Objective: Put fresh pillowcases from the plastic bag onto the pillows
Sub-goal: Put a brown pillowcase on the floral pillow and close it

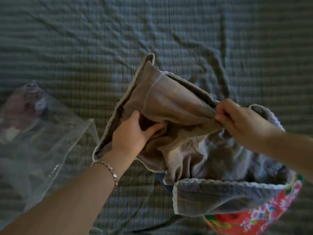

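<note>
A grey-brown pillowcase [162, 99] with white lace trim lies across the middle of the bed, its opening facing me. My left hand [133, 133] reaches into that opening, fingers tucked inside and thumb on the fabric. My right hand [237, 119] pinches the upper edge of the opening and lifts it. A pillow [264, 216] with a red floral cover lies at the lower right, partly under a grey lace-edged cloth [228, 195]. The clear plastic bag [42, 138] lies at the left with folded fabric inside.
Everything rests on a bed covered by a wrinkled grey-green checked sheet [84, 48]. A metal bracelet [108, 170] sits on my left wrist. Bare sheet stretches across the top and far left of the view.
</note>
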The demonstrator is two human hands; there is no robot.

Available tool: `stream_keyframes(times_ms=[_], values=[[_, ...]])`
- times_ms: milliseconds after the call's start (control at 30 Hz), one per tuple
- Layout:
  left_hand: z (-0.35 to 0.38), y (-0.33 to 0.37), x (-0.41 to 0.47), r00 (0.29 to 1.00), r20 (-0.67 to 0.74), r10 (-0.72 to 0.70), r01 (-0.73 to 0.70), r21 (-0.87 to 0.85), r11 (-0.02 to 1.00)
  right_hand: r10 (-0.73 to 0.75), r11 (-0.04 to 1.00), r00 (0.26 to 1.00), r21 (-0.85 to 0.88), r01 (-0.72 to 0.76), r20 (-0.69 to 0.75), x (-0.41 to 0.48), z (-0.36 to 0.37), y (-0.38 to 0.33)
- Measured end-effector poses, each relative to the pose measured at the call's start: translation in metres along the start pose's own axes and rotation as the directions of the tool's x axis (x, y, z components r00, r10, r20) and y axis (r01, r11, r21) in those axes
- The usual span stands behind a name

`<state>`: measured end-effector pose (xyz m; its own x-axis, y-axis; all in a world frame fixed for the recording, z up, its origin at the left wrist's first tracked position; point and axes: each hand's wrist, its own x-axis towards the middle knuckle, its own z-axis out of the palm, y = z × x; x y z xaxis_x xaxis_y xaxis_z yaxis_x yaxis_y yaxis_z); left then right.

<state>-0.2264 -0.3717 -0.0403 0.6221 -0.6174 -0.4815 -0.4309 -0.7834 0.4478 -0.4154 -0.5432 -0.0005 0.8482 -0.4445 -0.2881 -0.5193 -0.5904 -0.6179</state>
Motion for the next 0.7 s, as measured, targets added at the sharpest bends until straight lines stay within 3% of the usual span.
stream_keyframes(times_ms=[133,333,500,600,633,700], values=[[0.007,0.000,-0.002,0.989,-0.126,0.071,-0.065,0.054,0.996,-0.025,0.998,1.000,-0.049,0.025,0.004,0.009,0.010,-0.003],[0.004,-0.010,-0.012,0.898,-0.378,0.224,-0.236,0.014,0.972,0.082,0.991,0.996,-0.102,-0.085,-0.038,0.015,0.019,-0.010],[-0.011,-0.013,-0.014,0.804,-0.532,0.264,-0.333,-0.036,0.942,0.130,0.939,0.991,-0.321,-0.125,-0.006,0.024,0.031,-0.005],[-0.011,0.003,-0.025,0.805,-0.535,0.256,-0.432,-0.234,0.871,0.185,0.910,0.982,-0.371,-0.185,-0.034,0.029,0.039,-0.012],[-0.007,0.010,-0.031,0.825,-0.500,0.265,-0.442,-0.278,0.853,0.141,0.925,0.988,-0.349,-0.152,-0.058,0.029,0.041,-0.017],[0.007,0.020,-0.039,0.883,-0.360,0.299,-0.418,-0.318,0.851,-0.091,0.947,0.987,-0.317,0.045,-0.129,0.032,0.043,-0.025]])
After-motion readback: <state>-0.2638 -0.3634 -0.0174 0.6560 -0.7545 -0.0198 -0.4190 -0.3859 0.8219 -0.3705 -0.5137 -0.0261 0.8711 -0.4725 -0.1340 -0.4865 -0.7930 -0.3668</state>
